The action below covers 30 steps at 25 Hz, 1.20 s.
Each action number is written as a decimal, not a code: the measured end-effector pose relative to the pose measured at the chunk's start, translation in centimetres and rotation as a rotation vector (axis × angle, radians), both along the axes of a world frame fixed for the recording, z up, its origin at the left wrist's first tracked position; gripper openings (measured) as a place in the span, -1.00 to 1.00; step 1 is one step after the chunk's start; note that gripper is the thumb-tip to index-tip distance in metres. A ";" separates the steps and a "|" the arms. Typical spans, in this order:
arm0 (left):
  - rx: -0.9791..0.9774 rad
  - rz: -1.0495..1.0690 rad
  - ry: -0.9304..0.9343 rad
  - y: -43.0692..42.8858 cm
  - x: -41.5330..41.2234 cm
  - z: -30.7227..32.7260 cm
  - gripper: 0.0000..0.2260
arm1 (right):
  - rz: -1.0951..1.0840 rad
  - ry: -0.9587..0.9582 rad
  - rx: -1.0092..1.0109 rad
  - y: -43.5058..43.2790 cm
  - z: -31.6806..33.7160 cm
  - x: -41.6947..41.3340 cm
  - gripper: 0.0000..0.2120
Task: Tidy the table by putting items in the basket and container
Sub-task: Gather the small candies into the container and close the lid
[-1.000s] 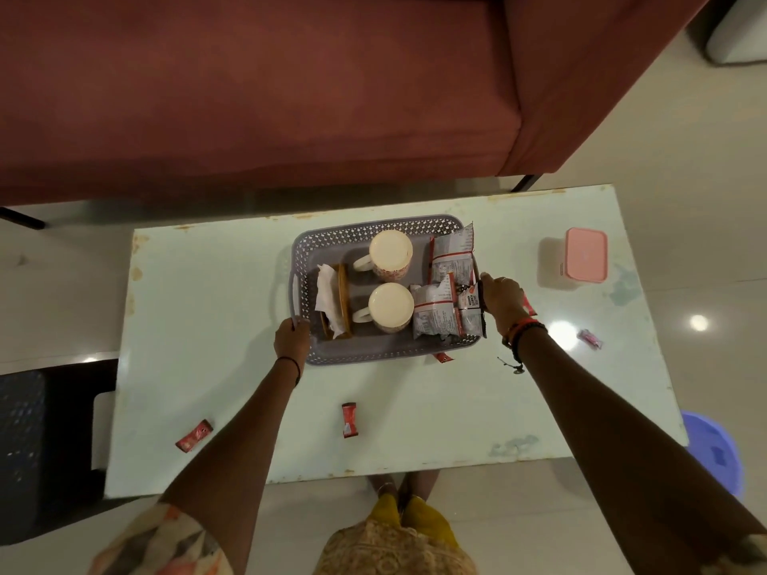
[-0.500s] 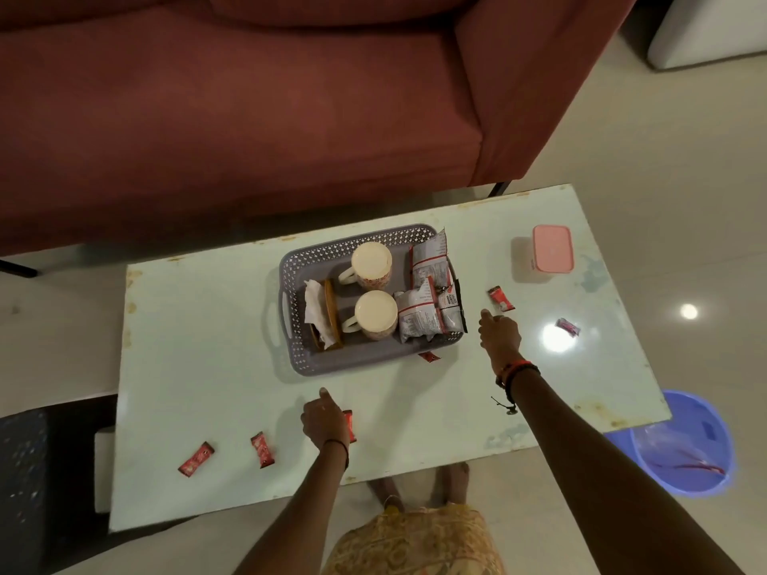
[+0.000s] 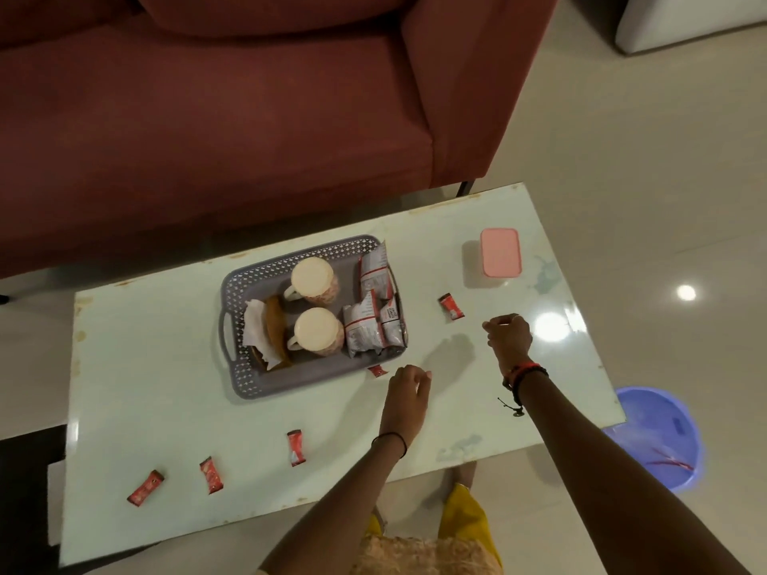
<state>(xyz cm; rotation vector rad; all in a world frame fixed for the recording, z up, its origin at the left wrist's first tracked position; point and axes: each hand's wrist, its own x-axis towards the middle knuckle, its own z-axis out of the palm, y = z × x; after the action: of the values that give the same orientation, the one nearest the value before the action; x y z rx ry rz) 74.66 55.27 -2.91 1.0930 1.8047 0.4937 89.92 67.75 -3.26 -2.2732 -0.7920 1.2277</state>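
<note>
A grey perforated basket [image 3: 236, 367] sits mid-table holding two upturned mugs [image 3: 315, 282], silver snack packets [image 3: 371, 321] and a napkin. A pink lidded container [image 3: 500, 253] stands at the far right. Red candies lie loose: one [image 3: 451, 307] right of the basket, a small one [image 3: 377, 370] at its near corner, and three [image 3: 296, 448] [image 3: 211, 475] [image 3: 145, 487] along the near left. My left hand [image 3: 406, 392] hovers just right of the small candy, fingers loosely curled and empty. My right hand [image 3: 508, 336] is curled palm-down on the table; what lies under it is hidden.
A dark red sofa [image 3: 249, 118] runs close behind the pale table [image 3: 145, 346]. A blue bin [image 3: 660, 437] with a plastic liner stands on the floor by the table's near right corner. A light glare [image 3: 550, 325] shines beside my right hand.
Both hands let go of the basket. My left hand went to the near candy, then right toward the basket's corner. My right hand moved right, over the spot where a pink candy lay.
</note>
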 end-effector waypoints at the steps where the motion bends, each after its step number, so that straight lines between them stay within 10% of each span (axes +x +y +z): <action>1: 0.015 -0.044 0.007 1.3 1.2 -0.1 -0.79 | -0.007 -0.001 0.000 0.6 0.0 1.1 -0.86; 11: 0.135 -0.167 0.122 17.4 7.9 -0.7 -0.69 | 0.173 -0.095 0.058 10.1 -0.6 9.8 -0.75; 19: 0.090 -0.570 0.429 27.1 9.9 -3.5 0.03 | 0.682 -0.132 0.083 17.5 -2.5 9.2 -0.42; 30: 0.091 -0.611 0.435 28.5 10.1 -5.1 0.00 | 1.021 -0.324 0.076 19.7 -2.9 8.1 -0.39</action>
<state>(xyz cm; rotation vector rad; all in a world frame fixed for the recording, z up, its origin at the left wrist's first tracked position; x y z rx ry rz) 84.77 83.79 -8.04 1.8336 1.6871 -0.0380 98.04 87.43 -6.19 -2.0251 -2.2444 1.1307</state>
